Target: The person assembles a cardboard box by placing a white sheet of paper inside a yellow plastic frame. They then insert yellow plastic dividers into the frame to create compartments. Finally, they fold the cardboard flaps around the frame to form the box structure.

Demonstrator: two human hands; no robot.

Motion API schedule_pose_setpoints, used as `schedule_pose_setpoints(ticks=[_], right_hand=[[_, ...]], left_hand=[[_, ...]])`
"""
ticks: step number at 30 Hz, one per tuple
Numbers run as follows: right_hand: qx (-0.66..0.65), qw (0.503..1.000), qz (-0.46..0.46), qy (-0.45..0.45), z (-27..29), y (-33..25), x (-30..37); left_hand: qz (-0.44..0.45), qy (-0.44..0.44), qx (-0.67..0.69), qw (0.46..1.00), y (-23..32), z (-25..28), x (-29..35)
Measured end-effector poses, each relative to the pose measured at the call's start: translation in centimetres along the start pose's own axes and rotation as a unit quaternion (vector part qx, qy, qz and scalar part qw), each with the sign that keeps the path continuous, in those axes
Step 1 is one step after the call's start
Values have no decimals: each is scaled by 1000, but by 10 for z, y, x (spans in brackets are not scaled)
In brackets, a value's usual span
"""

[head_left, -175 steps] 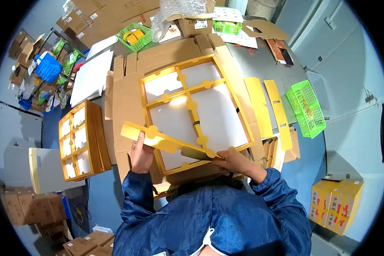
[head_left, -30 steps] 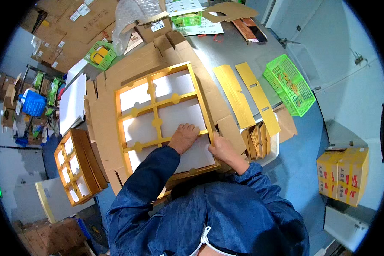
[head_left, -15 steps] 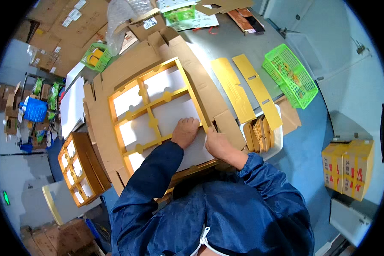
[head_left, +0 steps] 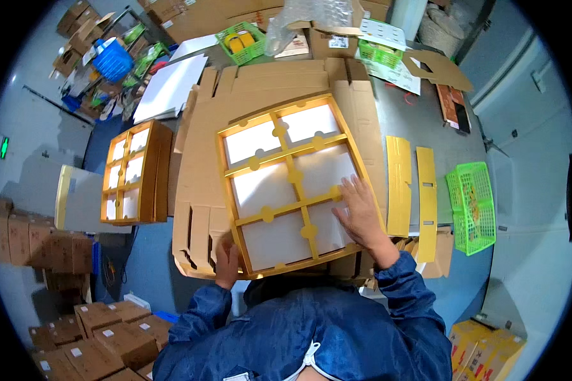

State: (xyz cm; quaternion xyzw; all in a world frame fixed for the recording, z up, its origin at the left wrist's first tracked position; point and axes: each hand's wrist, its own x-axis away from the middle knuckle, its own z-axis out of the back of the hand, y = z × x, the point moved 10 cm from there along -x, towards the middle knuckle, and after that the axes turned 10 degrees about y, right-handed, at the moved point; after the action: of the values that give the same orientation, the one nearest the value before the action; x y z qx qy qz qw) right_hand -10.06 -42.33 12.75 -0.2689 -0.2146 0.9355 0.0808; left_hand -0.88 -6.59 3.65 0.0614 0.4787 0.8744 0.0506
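Note:
A shallow yellow divided tray (head_left: 274,206) with white-floored compartments lies slightly turned on flattened brown cardboard (head_left: 200,165). Its crossing yellow dividers carry round tabs. My left hand (head_left: 227,261) grips the tray's near left corner from outside, and its fingers are partly hidden by the frame. Over the tray's right side, my right hand (head_left: 360,213) is open with fingers spread. Its fingertips are close to the tab where the near divider meets the right wall, and the thumb reaches over the near right compartment.
To the left stands a similar divided tray (head_left: 136,174) on its side, below white sheets (head_left: 170,86). Yellow cut strips (head_left: 398,190) lie on the right beside a green basket (head_left: 471,206). Another green basket (head_left: 241,43), bubble wrap (head_left: 305,22) and a carton (head_left: 337,46) are at the back.
My view has swung left. The left hand has gone from inside the tray to its near left corner. The right hand has left the right edge and opened over the compartments.

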Motion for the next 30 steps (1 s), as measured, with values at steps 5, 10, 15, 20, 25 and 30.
schedule_pose_setpoints(ticks=[5, 10, 15, 20, 25, 30], right_hand=[[11, 993, 40, -112, -91, -30, -11], [16, 990, 80, -111, -97, -52, -18], [-37, 983, 47, -172, -115, -25, -16], [-45, 996, -70, 23, 0, 61, -4], [-366, 832, -370, -190, -33, 128, 83], [-466, 726, -489, -125, -60, 70, 110]], left_hand=[[74, -99, 65, 990, -7, -39, 51], [45, -60, -12, 997, -28, -40, 38], [140, -47, 225, 963, -86, -66, 38], [202, -154, 311, 916, -9, -38, 45], [199, -215, 240, 925, -4, -12, 32], [69, -141, 173, 972, -30, 47, 4]])
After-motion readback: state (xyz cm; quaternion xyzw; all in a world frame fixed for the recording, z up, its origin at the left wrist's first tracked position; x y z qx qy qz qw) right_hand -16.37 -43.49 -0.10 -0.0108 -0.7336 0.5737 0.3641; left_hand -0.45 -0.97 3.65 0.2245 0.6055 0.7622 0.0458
